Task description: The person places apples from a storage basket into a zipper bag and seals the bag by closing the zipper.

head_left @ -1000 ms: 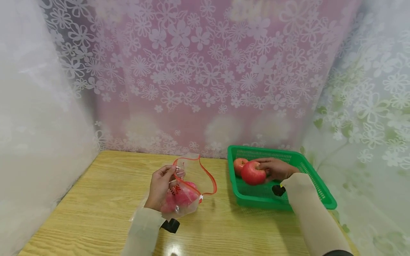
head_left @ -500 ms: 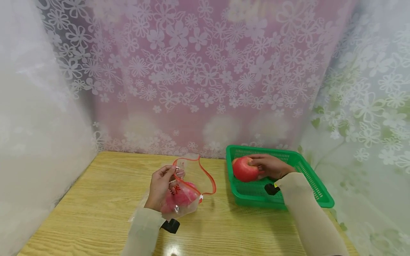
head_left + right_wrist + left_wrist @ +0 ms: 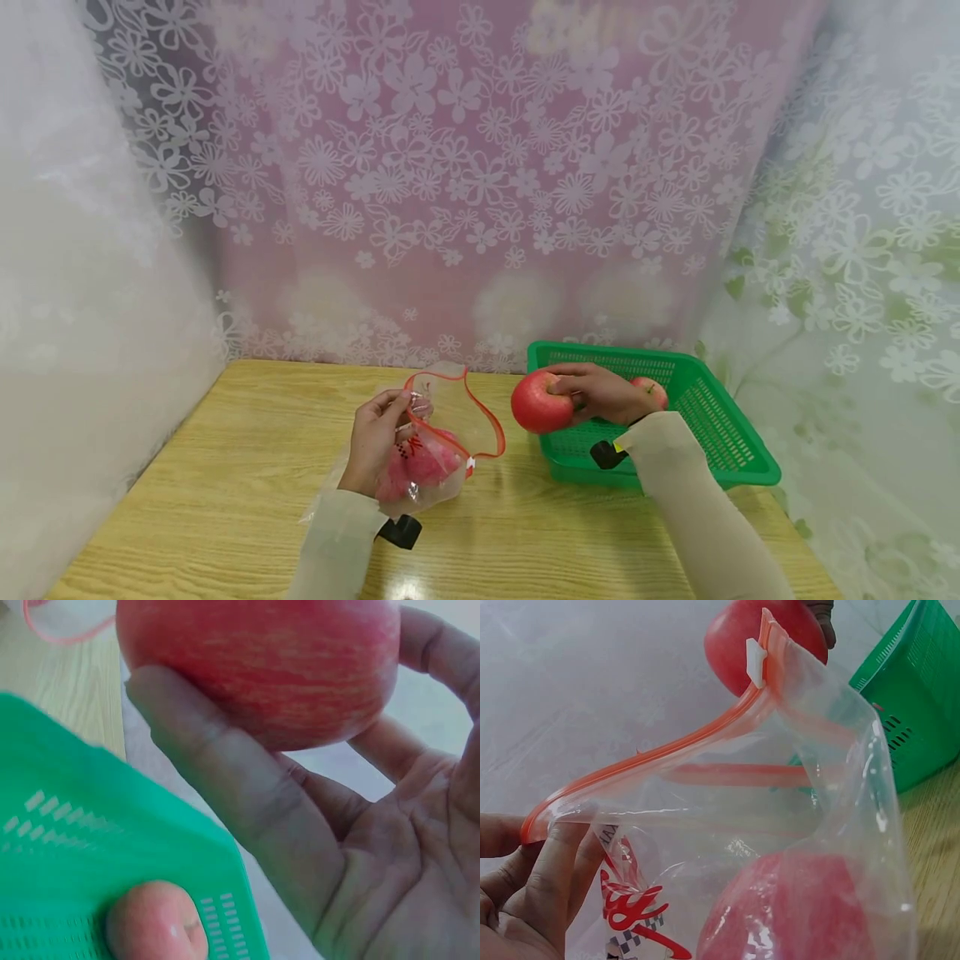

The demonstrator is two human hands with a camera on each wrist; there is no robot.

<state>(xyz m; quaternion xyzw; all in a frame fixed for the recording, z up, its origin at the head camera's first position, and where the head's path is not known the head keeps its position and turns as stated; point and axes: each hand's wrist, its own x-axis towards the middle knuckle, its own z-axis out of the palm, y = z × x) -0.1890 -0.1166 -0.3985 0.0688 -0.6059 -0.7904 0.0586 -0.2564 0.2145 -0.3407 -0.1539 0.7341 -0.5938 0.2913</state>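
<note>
My left hand pinches the edge of a clear zip bag with an orange-red zip strip, and the bag's mouth gapes. A white slider sits at one end of that strip. Red apples show through the plastic at the bottom of the bag. My right hand grips another red apple by thumb and fingers, over the left rim of the green basket. The right wrist view has this apple clear above the basket. A paler apple stays inside the basket.
The basket stands at the back right of the wooden table, near the floral curtain. Pale sheets hang at both sides. A black wrist mount juts from my left sleeve, and another from the right.
My right hand has carried the red apple left, from inside the basket to its left rim. The basket's other apple has come into view behind that hand. The left hand and bag hold still.
</note>
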